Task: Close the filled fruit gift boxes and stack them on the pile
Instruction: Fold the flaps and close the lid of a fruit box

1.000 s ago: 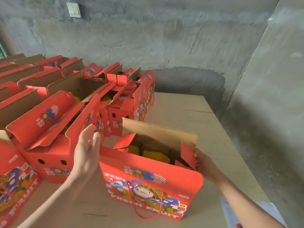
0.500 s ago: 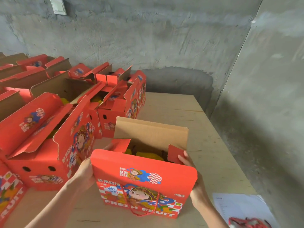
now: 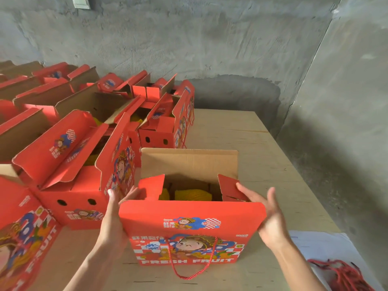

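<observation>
**Subject.** One red printed cardboard gift box (image 3: pixel 189 234) stands upright on the pale plywood table (image 3: pixel 241 131) at lower centre of the frame, with its top open. The rear brown corrugated flap (image 3: pixel 189 162) stands up. The red left side flap (image 3: pixel 152 186) and red right side flap (image 3: pixel 230 189) tilt inward, and neither is down. Yellow net-wrapped fruit (image 3: pixel 193 194) shows inside.

**Hands.**
- Left hand (image 3: pixel 114 215): the fingers are straight and laid against the box's left end, with the tips touching the left side flap. It grips nothing.
- Right hand (image 3: pixel 270 217): the fingers are spread and straight, with one fingertip touching the right side flap and the palm by the corner of the tall front panel. It grips nothing.

**Judged step.** The side flaps are being folded in ahead of the long flaps.

**Risks noted.**
- Flat hands alone do not restrain the box, so uneven pressure could slide or skew it on the table.
- How high the fruit sits cannot be told. If it is proud of the fold line, a flap may spring back or bruise it.
- The neighbouring open red boxes (image 3: pixel 69 164), just beside it at left of frame, crowd the left hand, and their flaps could snag.
- The red twisted cord handle (image 3: pixel 189 278) hangs loose at the front and may catch when the box is lifted.
- No pile of closed boxes is in view, so the stacking spot cannot be confirmed.
</observation>
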`<action>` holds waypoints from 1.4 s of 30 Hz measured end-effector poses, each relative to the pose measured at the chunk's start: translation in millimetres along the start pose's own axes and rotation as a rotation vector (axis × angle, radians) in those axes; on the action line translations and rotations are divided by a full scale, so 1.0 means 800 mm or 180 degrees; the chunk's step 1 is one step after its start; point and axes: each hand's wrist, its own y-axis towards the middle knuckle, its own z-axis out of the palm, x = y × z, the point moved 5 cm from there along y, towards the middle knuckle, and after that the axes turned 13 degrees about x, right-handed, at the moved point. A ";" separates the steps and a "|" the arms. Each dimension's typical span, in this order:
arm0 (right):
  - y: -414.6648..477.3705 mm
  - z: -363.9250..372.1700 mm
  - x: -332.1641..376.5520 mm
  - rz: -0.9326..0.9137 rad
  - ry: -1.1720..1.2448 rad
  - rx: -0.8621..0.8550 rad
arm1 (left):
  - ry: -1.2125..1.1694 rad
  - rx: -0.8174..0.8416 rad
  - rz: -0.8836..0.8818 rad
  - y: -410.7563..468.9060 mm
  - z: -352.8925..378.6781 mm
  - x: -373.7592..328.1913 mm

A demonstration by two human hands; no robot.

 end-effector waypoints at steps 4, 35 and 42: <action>-0.011 -0.011 -0.003 0.0034 -0.0253 0.0507 | 0.0396 0.0317 0.0525 -0.010 0.010 -0.023; 0.016 0.007 0.003 -0.0544 -0.2757 -0.1242 | 0.3516 -0.0950 0.1015 -0.005 0.032 -0.030; 0.023 0.010 0.006 -0.0544 -0.3438 -0.1305 | 0.3581 -0.0930 0.0640 0.004 0.029 -0.024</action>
